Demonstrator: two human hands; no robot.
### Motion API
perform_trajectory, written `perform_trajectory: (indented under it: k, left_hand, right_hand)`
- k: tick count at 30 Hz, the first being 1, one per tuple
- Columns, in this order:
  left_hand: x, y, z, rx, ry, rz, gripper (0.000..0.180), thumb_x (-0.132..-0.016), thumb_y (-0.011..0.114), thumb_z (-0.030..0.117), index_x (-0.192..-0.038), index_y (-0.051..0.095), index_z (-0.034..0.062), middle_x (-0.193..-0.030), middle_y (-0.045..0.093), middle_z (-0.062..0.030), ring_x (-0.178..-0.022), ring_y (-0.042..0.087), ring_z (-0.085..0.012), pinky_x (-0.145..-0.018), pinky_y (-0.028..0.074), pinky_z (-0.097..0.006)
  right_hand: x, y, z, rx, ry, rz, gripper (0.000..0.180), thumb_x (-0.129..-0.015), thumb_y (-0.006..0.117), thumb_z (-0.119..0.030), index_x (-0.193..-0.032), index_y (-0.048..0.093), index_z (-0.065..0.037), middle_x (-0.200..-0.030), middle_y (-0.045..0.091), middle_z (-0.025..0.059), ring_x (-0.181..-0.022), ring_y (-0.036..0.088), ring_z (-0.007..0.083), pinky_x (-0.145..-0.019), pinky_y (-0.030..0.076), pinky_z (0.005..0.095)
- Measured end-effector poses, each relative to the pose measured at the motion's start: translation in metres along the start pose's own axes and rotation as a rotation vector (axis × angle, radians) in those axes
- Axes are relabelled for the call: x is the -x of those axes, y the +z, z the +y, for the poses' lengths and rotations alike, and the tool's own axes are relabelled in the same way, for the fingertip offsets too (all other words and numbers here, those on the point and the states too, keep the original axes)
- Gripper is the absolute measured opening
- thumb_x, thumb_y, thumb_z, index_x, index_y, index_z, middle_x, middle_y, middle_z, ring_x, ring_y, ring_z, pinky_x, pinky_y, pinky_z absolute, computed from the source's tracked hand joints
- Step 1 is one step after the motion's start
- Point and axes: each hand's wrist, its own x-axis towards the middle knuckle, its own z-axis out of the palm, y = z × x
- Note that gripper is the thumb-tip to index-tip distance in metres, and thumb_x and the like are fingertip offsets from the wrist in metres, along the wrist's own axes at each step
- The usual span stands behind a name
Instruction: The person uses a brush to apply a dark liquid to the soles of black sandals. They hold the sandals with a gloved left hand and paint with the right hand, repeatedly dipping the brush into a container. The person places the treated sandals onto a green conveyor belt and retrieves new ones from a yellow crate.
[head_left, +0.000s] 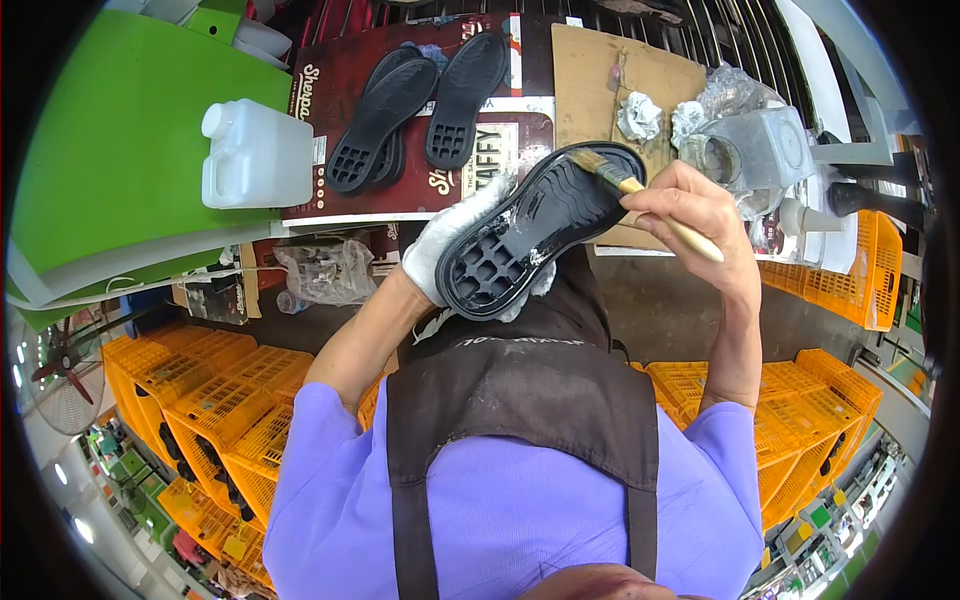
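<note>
My left hand (445, 240), in a white glove, grips a black shoe sole (545, 225) from its left side and from beneath. The sole is tilted above the front edge of the bench, its hollow inner face up, with a grid of square pockets at the heel. Wet, shiny streaks show on its middle. Bare, my right hand (695, 215) pinches a paintbrush (640, 190) by its pale wooden handle. The bristles touch the sole's toe end. Farther back lie several more black soles (385, 115), some stacked, on dark red printed cardboard (300, 195).
A white plastic jug (258, 155) stands left, beside a green surface (110, 130). To the right are a cut clear plastic container (755, 150), crumpled white wads (640, 116) and brown cardboard (585, 75). Orange crates (240, 400) are stacked on both sides of me.
</note>
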Motion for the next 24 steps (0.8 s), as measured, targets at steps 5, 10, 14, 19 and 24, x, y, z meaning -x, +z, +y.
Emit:
perform_trajectory:
  k: [5, 10, 14, 19, 24]
  left_hand:
    - [-0.006, 0.009, -0.006, -0.003, 0.107, 0.184, 0.047, -0.096, 0.033, 0.046, -0.122, 0.05, 0.0103, -0.094, 0.064, -0.0165, -0.072, 0.065, -0.0292, -0.061, 0.056, -0.04]
    - [-0.006, 0.014, -0.013, -0.141, 0.217, 0.28, 0.048, -0.097, 0.032, 0.045, -0.121, 0.051, 0.0073, -0.096, 0.064, -0.013, -0.075, 0.064, -0.0238, -0.07, 0.054, -0.034]
    - [-0.01, 0.004, -0.022, -0.368, 0.309, 0.365, 0.052, -0.096, 0.033, 0.046, -0.122, 0.049, 0.0034, -0.098, 0.062, -0.0132, -0.082, 0.063, -0.0211, -0.074, 0.053, -0.033]
    - [-0.012, 0.001, -0.027, -1.006, 0.398, 0.485, 0.043, -0.098, 0.035, 0.036, -0.117, 0.05, 0.0001, -0.098, 0.061, -0.0097, -0.087, 0.059, -0.0145, -0.082, 0.047, -0.027]
    - [-0.011, -0.009, -0.026, -0.927, 0.391, 0.504, 0.054, -0.097, 0.037, 0.034, -0.134, 0.034, -0.0059, -0.113, 0.057, -0.0126, -0.104, 0.054, -0.0166, -0.093, 0.04, -0.028]
  right_hand:
    - [0.004, 0.0, 0.004, 0.063, 0.084, 0.084, 0.019, -0.076, 0.066, 0.001, -0.095, 0.066, -0.004, -0.074, 0.055, 0.0084, -0.066, 0.056, 0.0194, -0.059, 0.044, 0.0298]
    - [0.0, 0.01, 0.003, 0.128, 0.141, 0.204, 0.016, -0.077, 0.066, 0.0, -0.093, 0.066, -0.002, -0.07, 0.055, 0.0088, -0.063, 0.056, 0.0206, -0.057, 0.044, 0.0304]
    - [-0.007, 0.026, -0.003, 0.171, 0.23, 0.316, 0.014, -0.078, 0.066, -0.002, -0.092, 0.066, -0.002, -0.07, 0.059, 0.01, -0.06, 0.059, 0.0221, -0.056, 0.045, 0.031]
    - [-0.02, 0.046, -0.004, 0.102, 0.212, 0.445, 0.011, -0.08, 0.065, -0.004, -0.09, 0.066, 0.0, -0.077, 0.066, 0.0128, -0.061, 0.063, 0.0209, -0.057, 0.048, 0.0293]
    - [-0.027, 0.033, -0.017, -0.282, 0.602, 0.245, 0.009, -0.082, 0.064, -0.006, -0.089, 0.067, 0.0, -0.072, 0.064, 0.0093, -0.056, 0.059, 0.013, -0.054, 0.046, 0.0244]
